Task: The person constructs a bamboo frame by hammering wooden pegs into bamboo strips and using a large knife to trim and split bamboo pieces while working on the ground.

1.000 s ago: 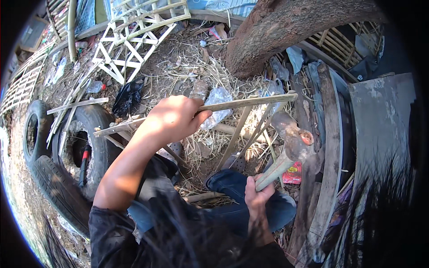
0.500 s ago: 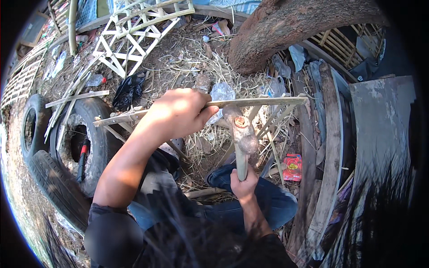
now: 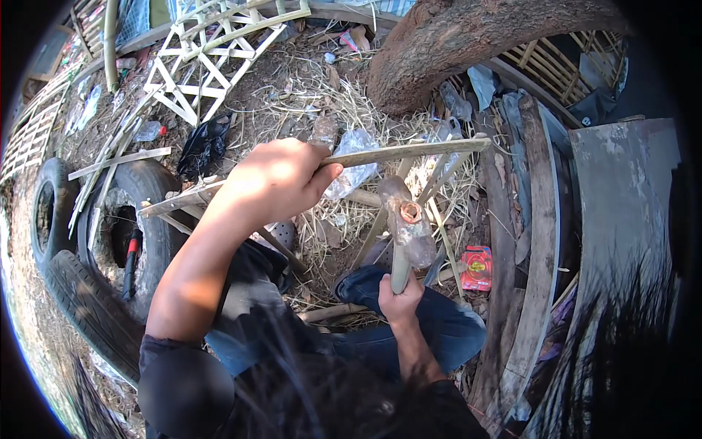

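My left hand (image 3: 281,179) is closed round a long bamboo slat (image 3: 409,151) that lies crosswise in front of me. Thin bamboo sticks (image 3: 437,175) slant down from beneath the slat's right end, as parts of a frame whose lower joints are partly hidden. In my right hand (image 3: 401,298) I grip a hammer (image 3: 406,225) by its pale handle. Its heavy, rusty-brown head is below the slat and apart from it, with the handle's end showing through the eye. Both my legs, in blue jeans, are bent under the work.
Old tyres (image 3: 157,197) lie at left, with a red-and-black-handled tool (image 3: 131,256) in one. A white bamboo lattice (image 3: 208,91) stands at the far left. A tree trunk (image 3: 439,55) leans at the back. Long planks (image 3: 540,241) and a red packet (image 3: 476,268) lie at right.
The hammer head has dropped away from the slat and tilted toward me and to the right. The slat's right end has risen slightly; my left hand still holds it.
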Motion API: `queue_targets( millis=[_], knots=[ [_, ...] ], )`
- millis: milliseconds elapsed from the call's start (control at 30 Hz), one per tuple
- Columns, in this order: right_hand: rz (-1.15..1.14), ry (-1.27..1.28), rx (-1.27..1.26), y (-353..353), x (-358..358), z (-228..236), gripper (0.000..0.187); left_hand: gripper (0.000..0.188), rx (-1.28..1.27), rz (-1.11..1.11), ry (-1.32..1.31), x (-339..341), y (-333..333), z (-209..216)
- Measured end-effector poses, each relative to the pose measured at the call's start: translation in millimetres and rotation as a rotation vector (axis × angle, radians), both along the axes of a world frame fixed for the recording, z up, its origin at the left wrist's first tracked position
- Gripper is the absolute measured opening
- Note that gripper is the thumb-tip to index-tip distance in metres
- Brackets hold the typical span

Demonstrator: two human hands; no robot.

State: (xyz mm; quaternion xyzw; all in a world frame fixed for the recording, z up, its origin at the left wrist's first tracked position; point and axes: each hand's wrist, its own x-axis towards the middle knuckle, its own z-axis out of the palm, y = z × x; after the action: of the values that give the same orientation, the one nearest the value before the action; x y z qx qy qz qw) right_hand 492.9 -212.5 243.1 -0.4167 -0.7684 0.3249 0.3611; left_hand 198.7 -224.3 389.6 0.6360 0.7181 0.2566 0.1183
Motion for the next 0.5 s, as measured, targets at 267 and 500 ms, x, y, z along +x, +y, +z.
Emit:
queue_targets(
  millis=[267, 500],
  knots=[
    [0.040, -0.125, 0.256, 1.9, 17.3, 1.6, 0.014, 0.029, -0.052, 0.020, 0.011, 4.3, 1.2, 6.3],
    [0.007, 0.022, -0.056, 4.9, 1.1, 5.6, 0.009, 0.027, 0.030, 0.041, 0.050, 4.0, -1.8, -1.2]
  ],
)
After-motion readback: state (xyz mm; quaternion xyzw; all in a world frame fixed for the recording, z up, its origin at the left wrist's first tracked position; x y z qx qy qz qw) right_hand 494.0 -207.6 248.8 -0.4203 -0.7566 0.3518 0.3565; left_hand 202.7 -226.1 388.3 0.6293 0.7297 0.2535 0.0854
